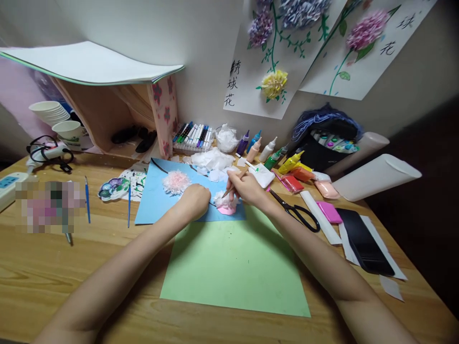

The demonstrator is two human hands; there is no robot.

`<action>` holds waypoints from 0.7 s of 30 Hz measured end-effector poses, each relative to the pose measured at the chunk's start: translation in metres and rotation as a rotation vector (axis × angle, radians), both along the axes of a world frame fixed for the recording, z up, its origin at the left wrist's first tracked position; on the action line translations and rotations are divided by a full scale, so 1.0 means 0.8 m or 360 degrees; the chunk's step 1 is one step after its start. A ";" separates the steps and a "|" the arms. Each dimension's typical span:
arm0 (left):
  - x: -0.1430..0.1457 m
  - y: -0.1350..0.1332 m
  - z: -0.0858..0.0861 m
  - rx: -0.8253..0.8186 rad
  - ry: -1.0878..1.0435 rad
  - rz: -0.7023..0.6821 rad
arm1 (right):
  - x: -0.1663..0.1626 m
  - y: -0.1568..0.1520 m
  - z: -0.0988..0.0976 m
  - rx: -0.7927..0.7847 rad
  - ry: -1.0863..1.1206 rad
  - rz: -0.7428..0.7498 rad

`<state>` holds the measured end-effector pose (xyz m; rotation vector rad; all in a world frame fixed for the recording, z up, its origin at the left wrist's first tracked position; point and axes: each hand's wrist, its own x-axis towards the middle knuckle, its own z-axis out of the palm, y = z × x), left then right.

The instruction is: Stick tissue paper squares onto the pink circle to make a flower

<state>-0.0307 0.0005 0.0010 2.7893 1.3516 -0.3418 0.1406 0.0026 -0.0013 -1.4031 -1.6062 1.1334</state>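
On the blue paper [150, 203], my left hand [196, 203] is curled closed beside a fluffy pale pink paper flower [177, 182]. Its fingertips are hidden, so whatever it may pinch does not show. My right hand [249, 188] is closed on a slim, pointed brown stick [226, 192], tip downward. The tip is at a second flower [220, 199], made of white tissue tufts over a flat pink base [227, 210]. Dark painted lines run across the blue paper. A green sheet [236, 263] lies under my forearms.
Crumpled white tissue [211, 157], markers [193, 135] and paint bottles [255, 149] stand behind the blue paper. Black scissors [299, 212] and a phone [366, 241] lie to the right. Brushes [129, 206] and a painted palette [114, 188] are at left.
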 end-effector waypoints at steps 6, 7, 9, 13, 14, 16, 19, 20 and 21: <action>-0.002 0.022 0.012 -0.0027 -0.0190 0.0163 | 0.051 -0.011 -0.023 0.0005 0.0785 -0.0184; 0.001 0.028 0.014 0.0053 -0.0233 0.0186 | 0.055 -0.015 -0.033 -0.0022 0.0880 -0.0236; 0.011 0.042 0.015 0.0216 -0.0316 0.0240 | 0.060 -0.022 -0.053 -0.0060 0.1028 -0.0316; 0.034 0.064 0.012 0.0259 -0.0372 0.0302 | 0.062 -0.028 -0.072 -0.0076 0.1175 -0.0374; 0.039 0.068 0.010 0.0238 -0.0370 0.0294 | 0.062 -0.028 -0.072 -0.0076 0.1196 -0.0378; 0.044 0.074 0.006 0.0207 -0.0374 0.0271 | 0.063 -0.027 -0.072 -0.0081 0.1232 -0.0372; 0.044 0.081 -0.002 0.0175 -0.0402 0.0265 | 0.065 -0.026 -0.073 -0.0072 0.1253 -0.0340; 0.042 0.082 -0.005 0.0158 -0.0419 0.0266 | 0.065 -0.026 -0.074 -0.0067 0.1245 -0.0330; 0.039 0.083 -0.007 0.0136 -0.0441 0.0267 | 0.065 -0.025 -0.074 -0.0066 0.1229 -0.0322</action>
